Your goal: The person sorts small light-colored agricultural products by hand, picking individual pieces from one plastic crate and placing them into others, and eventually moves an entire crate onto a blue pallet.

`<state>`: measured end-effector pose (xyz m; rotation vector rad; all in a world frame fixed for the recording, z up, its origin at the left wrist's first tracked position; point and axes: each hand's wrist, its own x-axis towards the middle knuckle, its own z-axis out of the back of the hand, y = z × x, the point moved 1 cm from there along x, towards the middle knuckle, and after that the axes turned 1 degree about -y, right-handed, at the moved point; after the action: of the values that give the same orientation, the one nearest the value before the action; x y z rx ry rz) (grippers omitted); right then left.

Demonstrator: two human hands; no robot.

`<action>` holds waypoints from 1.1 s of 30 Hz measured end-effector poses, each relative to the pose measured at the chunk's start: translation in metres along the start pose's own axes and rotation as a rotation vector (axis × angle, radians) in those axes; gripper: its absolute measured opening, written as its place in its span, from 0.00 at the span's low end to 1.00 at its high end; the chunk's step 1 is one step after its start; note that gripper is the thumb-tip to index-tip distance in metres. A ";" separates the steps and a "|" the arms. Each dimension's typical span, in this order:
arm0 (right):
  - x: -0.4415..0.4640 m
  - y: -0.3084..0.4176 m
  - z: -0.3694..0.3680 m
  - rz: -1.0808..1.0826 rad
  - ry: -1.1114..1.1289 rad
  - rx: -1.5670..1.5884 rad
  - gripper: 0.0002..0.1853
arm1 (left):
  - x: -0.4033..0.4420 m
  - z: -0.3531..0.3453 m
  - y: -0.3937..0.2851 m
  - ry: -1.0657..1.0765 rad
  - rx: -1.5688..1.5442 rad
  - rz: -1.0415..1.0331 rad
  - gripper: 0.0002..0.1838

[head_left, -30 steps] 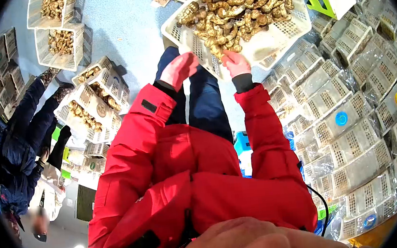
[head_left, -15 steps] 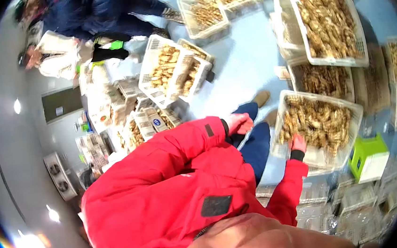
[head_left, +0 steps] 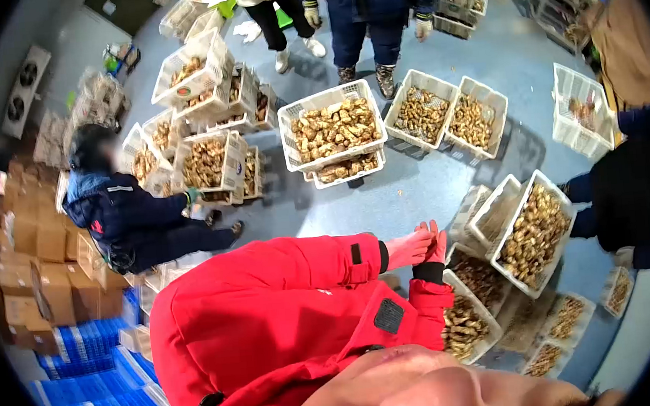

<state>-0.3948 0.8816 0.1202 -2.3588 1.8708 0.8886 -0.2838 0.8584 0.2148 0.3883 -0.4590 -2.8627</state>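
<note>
My left hand (head_left: pixel 409 250) reaches in from the left, its fingers out against my right hand (head_left: pixel 436 244). The right hand has its fingers stretched upward with part of the palm showing. No object can be seen in either hand. Just below the right sleeve, and partly hidden by it, is a white crate (head_left: pixel 492 332) of brown and pale mushrooms (head_left: pixel 463 325). To the right of my hands, a tilted white crate (head_left: pixel 565 238) full of mushrooms (head_left: pixel 533 235) rests beside other stacked crates.
Ahead, a stacked white crate (head_left: pixel 287 146) and two side-by-side crates (head_left: pixel 447 140) hold mushrooms. Several people stand around, including one in dark blue (head_left: pixel 132 212) at left and one in black (head_left: pixel 633 191) at right. Cardboard boxes (head_left: pixel 49 235) and blue stacks (head_left: pixel 101 385) stand at left.
My right hand has left the mushrooms in the crate and come up to meet my left hand. The view has swung, bringing other people, cardboard boxes and blue stacks into sight.
</note>
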 end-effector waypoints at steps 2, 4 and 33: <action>0.017 0.000 -0.026 -0.042 -0.102 -0.066 0.31 | -0.012 -0.005 0.014 -0.113 0.005 0.161 0.09; 0.032 -0.005 -0.055 -0.075 -0.224 -0.138 0.31 | -0.022 -0.003 0.036 -0.112 -0.079 0.271 0.09; 0.133 0.014 -0.110 -0.002 -0.260 -0.409 0.31 | -0.049 -0.007 0.115 -1.255 -3.062 0.330 0.22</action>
<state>-0.3439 0.7208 0.1604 -2.2886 1.7165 1.6240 -0.2164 0.7623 0.2569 1.7115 -2.9664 0.3214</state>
